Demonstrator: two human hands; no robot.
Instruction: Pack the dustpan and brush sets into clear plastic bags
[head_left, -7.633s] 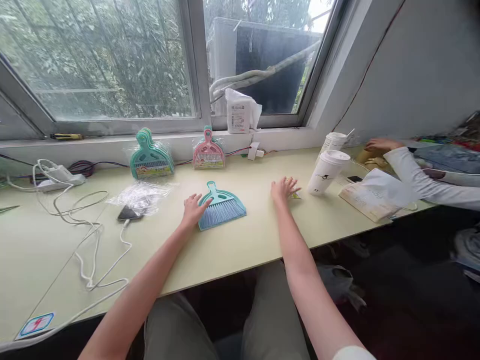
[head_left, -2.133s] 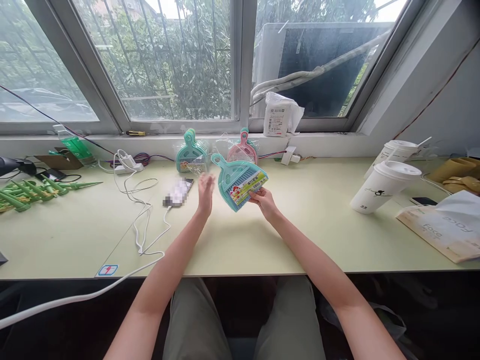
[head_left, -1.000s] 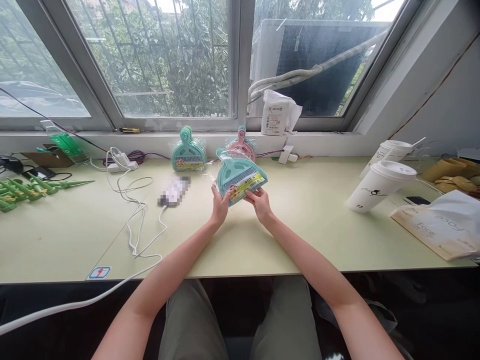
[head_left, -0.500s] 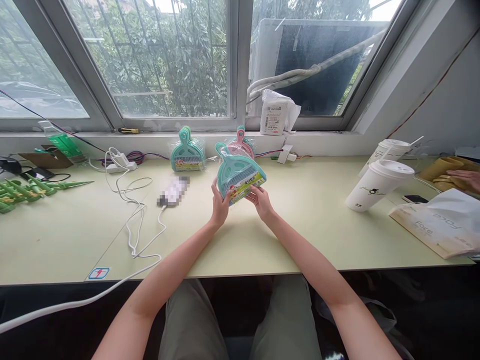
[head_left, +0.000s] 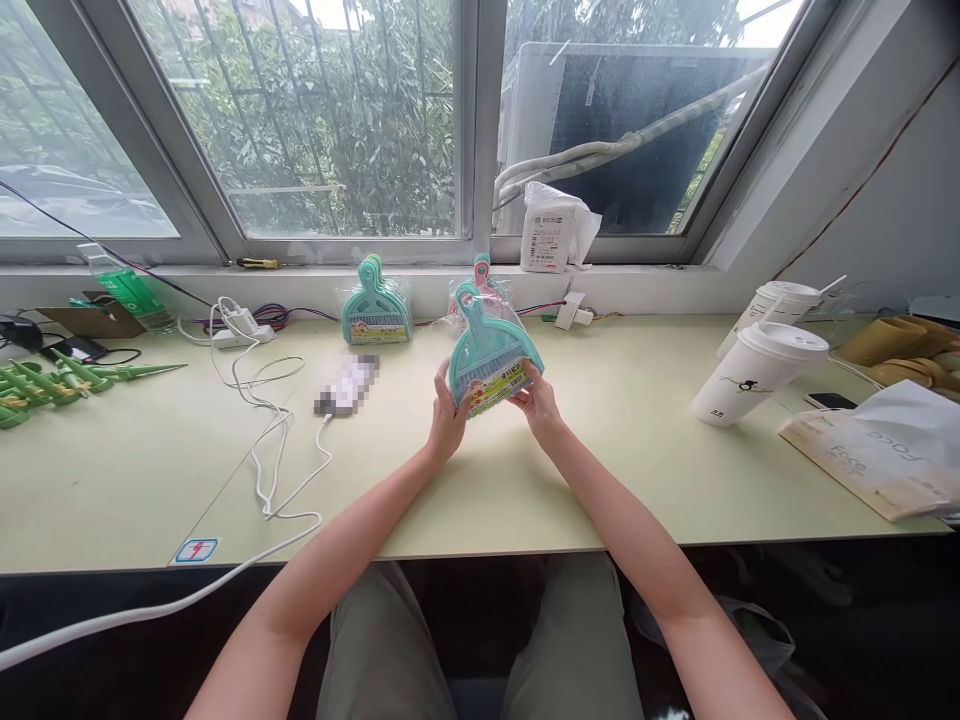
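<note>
both hands (head_left: 493, 412) grip (fingers curled round) the dustpan set (head_left: 491, 355) between them.

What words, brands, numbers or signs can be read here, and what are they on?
"Face": on the paper packet, and again upside down on its white part.
Sticker on the table: a red mark, unclear whether number or sign.
Too small or blurred to read: the labels on the held dustpan set and the green dustpans behind, plus the print on the wrapped box, front cup and bottle.
</note>
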